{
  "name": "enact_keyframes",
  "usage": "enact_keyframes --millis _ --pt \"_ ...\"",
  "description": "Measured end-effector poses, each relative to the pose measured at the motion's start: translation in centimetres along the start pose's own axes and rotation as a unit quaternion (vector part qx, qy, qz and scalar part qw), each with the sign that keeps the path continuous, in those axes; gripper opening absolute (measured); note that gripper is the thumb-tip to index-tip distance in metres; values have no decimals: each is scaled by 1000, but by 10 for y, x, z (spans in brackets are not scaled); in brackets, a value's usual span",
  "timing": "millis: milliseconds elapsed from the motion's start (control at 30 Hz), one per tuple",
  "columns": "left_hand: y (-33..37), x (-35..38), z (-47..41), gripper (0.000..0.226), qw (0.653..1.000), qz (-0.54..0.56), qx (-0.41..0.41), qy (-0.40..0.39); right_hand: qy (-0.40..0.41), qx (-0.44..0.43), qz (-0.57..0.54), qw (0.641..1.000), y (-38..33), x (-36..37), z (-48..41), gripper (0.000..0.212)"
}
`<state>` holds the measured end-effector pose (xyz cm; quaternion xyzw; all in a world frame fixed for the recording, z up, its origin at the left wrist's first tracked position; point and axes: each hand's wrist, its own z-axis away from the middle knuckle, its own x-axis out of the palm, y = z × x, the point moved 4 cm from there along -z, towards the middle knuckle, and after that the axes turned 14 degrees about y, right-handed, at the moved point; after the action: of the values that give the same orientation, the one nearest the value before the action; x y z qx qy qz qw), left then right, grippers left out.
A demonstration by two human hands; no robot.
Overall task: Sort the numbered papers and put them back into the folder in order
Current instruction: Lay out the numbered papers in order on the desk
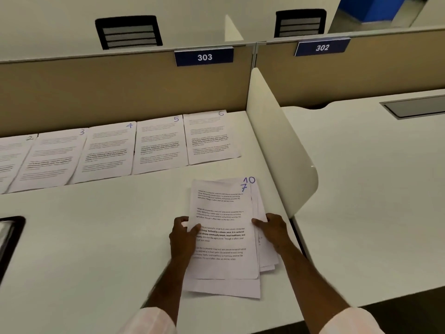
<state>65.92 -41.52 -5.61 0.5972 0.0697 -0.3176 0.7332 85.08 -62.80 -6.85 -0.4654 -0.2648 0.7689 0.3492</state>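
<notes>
Here, left hand [183, 239] and right hand [273, 230] pinch the stack [224, 237] at a white desk [96, 237] (beige partition [120, 97]).

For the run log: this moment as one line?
row: sheets 2 to 6 on desk | left hand, right hand hold stack | sheet 7 on top

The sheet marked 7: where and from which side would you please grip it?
The sheet marked 7 is best pinched at its right edge, from the right, by the right hand. It lies on top, and the sheets below stick out past that edge, so it should lift alone while the left hand steadies them.
</notes>
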Motion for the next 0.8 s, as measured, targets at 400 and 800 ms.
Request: enact_keyframes --millis 400,800 --pt "5 -7 7 24 996 -39 53 64 72 -10 57 996 -4 0 9 55" --pt "3 -79 -24 33 998 35 26 41 159 -132 69 976 -39 -3 39 46"
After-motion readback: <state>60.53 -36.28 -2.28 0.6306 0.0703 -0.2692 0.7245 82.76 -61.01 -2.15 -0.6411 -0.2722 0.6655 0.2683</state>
